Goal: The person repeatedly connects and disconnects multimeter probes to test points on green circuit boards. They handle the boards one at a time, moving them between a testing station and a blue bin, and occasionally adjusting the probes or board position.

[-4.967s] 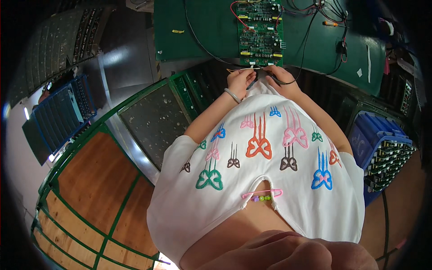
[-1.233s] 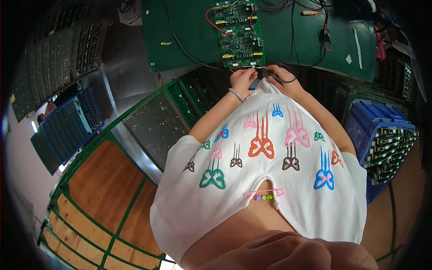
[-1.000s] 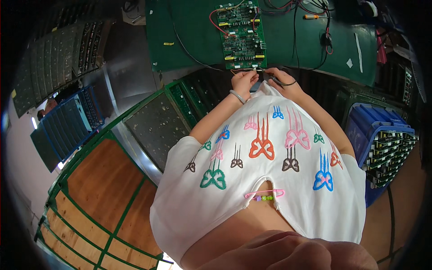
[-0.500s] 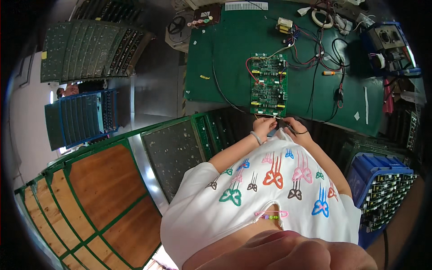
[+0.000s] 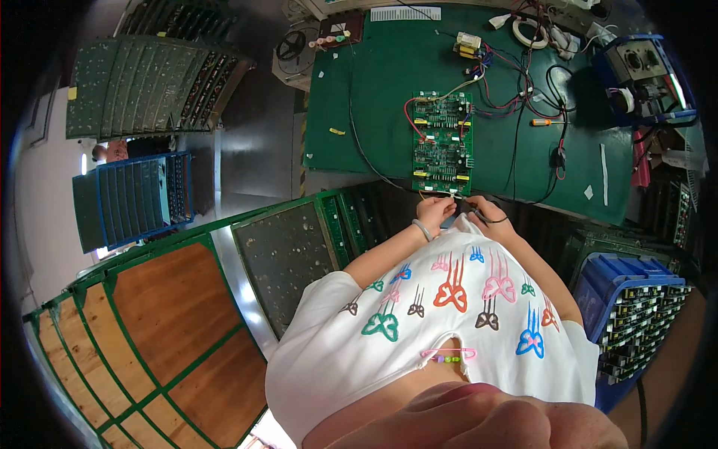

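A green circuit board [image 5: 441, 142] lies on the green bench mat [image 5: 374, 97], with red, yellow and black wires running off its far end. My left hand [image 5: 435, 212], a bracelet on its wrist, rests at the board's near edge. My right hand [image 5: 486, 215] is close beside it, fingers curled around a thin black wire [image 5: 499, 220]. A small dark part sits between the two hands; what the left fingers grip is hidden. My white shirt with butterfly prints fills the lower picture.
A green-framed cart [image 5: 149, 314] with wooden shelves and upright boards stands at my left. A blue crate [image 5: 636, 314] of boards is at my right. A blue rack [image 5: 131, 198] and grey board trays [image 5: 142, 82] stand far left. A tape roll [image 5: 532, 31] and a meter [image 5: 643, 67] lie at the bench's back.
The view has tilted up, so more of the bench and its far end shows. Both hands have stayed together at the board's near edge.
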Motion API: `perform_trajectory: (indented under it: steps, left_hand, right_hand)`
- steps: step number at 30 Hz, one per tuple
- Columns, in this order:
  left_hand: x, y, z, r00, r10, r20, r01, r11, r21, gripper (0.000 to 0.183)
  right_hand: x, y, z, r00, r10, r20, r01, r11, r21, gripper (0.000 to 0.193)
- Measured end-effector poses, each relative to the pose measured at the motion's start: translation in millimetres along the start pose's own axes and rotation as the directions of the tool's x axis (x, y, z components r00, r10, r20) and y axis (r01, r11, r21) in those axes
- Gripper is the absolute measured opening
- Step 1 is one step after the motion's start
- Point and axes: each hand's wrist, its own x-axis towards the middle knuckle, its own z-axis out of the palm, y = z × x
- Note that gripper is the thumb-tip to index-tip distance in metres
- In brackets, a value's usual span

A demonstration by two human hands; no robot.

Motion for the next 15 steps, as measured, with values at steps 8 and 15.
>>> perform_trajectory:
  steps: [8,15]
  left_hand:
    - [-6,3,4,1.000,0.007,-0.001,-0.007,1.000,0.009,0.010]
    - [-12,20,26,0.986,0.047,0.160,-0.097,0.942,0.321,0.012]
  right_hand:
    - [0,4,0,1.000,-0.016,0.001,0.016,1.000,0.001,0.032]
    - [12,26,-11,0.942,0.176,-0.285,-0.009,0.865,0.502,0.021]
